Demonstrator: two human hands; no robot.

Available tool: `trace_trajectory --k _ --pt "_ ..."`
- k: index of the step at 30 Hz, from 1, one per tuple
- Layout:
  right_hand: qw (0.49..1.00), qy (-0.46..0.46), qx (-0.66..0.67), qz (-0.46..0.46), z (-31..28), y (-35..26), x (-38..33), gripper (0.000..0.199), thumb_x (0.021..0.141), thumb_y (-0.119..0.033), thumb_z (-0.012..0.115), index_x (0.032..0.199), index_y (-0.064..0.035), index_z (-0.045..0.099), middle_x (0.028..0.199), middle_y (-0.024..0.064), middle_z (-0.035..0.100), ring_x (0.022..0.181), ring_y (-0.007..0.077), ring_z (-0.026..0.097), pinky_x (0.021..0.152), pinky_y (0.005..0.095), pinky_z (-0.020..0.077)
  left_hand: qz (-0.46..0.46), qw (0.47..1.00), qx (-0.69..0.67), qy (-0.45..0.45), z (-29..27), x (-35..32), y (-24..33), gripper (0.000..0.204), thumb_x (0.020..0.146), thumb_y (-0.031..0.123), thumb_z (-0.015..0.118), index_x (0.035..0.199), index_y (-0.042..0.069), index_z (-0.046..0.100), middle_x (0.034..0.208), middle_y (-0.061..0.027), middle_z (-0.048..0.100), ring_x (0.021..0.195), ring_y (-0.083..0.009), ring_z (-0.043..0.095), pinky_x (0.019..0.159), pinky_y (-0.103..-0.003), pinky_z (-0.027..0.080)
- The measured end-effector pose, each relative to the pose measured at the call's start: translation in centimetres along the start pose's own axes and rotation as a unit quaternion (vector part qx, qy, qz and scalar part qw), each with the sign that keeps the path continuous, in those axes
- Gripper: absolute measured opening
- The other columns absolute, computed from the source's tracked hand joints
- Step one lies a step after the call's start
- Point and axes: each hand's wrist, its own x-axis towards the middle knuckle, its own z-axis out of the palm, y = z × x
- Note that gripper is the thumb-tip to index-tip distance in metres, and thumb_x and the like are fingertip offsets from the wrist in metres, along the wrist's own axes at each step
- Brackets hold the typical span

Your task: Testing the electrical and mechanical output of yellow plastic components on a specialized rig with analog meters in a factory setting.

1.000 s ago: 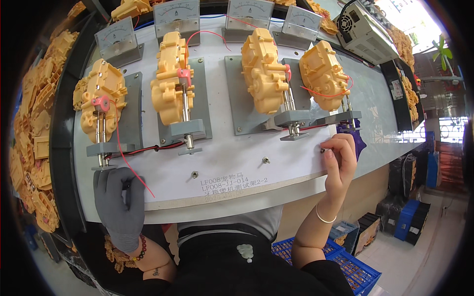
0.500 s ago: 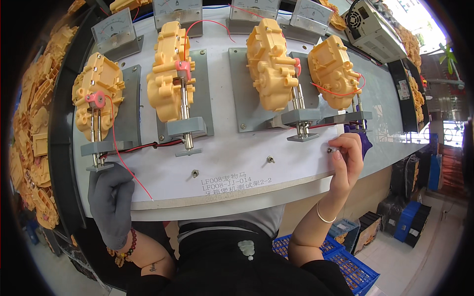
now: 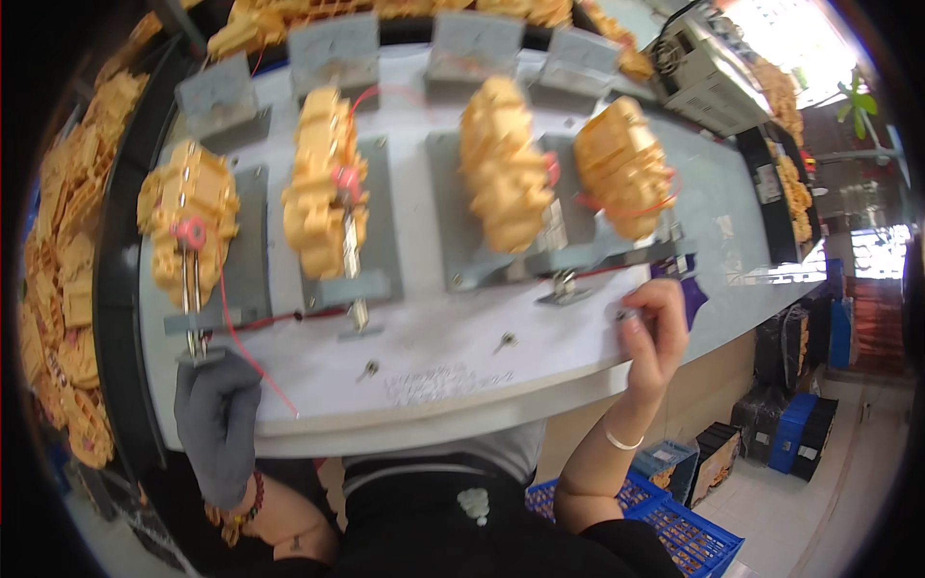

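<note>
On the white worktop (image 3: pixel 578 371) stand four grey fixtures, each carrying a yellow plastic housing. Left hand (image 3: pixel 220 424), in a grey glove, rests flat at the near left edge, fingers loosely together, holding nothing; its fingertips lie just below the metal pins (image 3: pixel 191 318) that hang from the leftmost housing (image 3: pixel 188 217). A thin red wire (image 3: pixel 252 366) runs from that housing down past the glove.

Right hand (image 3: pixel 653 332), bare with a thin bracelet at the wrist, is curled at the near right edge; fingertips pinch or press a small grey knob (image 3: pixel 624 314) on the worktop. Cannot tell whether the knob is gripped or only touched. A purple object (image 3: pixel 690 294) sits just behind this hand, partly hidden.

Two small toggle switches (image 3: pixel 505 340) stand upright between the hands, untouched. Grey panel meters (image 3: pixel 332 50) line the far edge. Loose yellow parts (image 3: pixel 72 241) are heaped beyond the left edge; blue crates (image 3: pixel 674 515) sit on the floor.

Handling judgement: the knob looks small, rigid and fixed to the panel, so take it between thumb and forefinger tips, light force. Housings look light, stiff, moulded plastic; grip by the body, clear of pins and wire, which would probably bend or snag.
</note>
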Motion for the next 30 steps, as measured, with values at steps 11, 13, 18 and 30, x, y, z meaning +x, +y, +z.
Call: trace_trajectory --k 11,13,18,30 --pt "1.000 0.023 0.003 -0.009 0.5 -0.1 0.1 0.013 0.077 -0.007 0.065 0.086 0.0025 0.063 0.086 0.0112 0.057 0.078 0.0210 0.053 0.072 0.0284 0.0420 -0.019 0.997 -0.010 0.076 1.5 0.2 0.5 0.018 0.074 -0.009 0.060 0.090 -0.001 0.060 0.088 -0.0108 0.053 0.076 -0.0208 0.053 0.068 -0.031 0.042" --pt "0.999 0.026 0.021 -0.008 0.4 -0.1 0.1 0.014 0.076 -0.007 0.065 0.086 0.0029 0.062 0.086 0.0110 0.056 0.078 0.0209 0.053 0.072 0.0285 0.0420 -0.028 0.997 -0.009 0.071 1.3 0.1 0.4 0.018 0.074 -0.009 0.060 0.090 -0.001 0.060 0.089 -0.0110 0.053 0.076 -0.0209 0.053 0.068 -0.031 0.042" --pt "0.999 0.007 0.033 -0.017 0.1 -0.2 0.2 0.017 0.075 -0.008 0.064 0.086 0.0035 0.061 0.088 0.0113 0.055 0.080 0.0205 0.052 0.074 0.0281 0.0421 -0.024 0.998 -0.028 0.048 0.9 0.1 0.5 0.019 0.074 -0.011 0.059 0.091 -0.001 0.060 0.089 -0.0110 0.054 0.078 -0.0212 0.055 0.070 -0.030 0.043" --pt "0.999 -0.009 0.035 -0.014 0.0 -0.1 0.0 0.017 0.075 -0.007 0.065 0.088 0.0037 0.061 0.091 0.0109 0.054 0.083 0.0196 0.052 0.076 0.0274 0.0421 -0.030 0.999 -0.021 0.039 0.8 0.1 0.5 0.020 0.076 -0.012 0.060 0.092 0.000 0.062 0.092 -0.0102 0.055 0.077 -0.0183 0.056 0.066 -0.027 0.044"
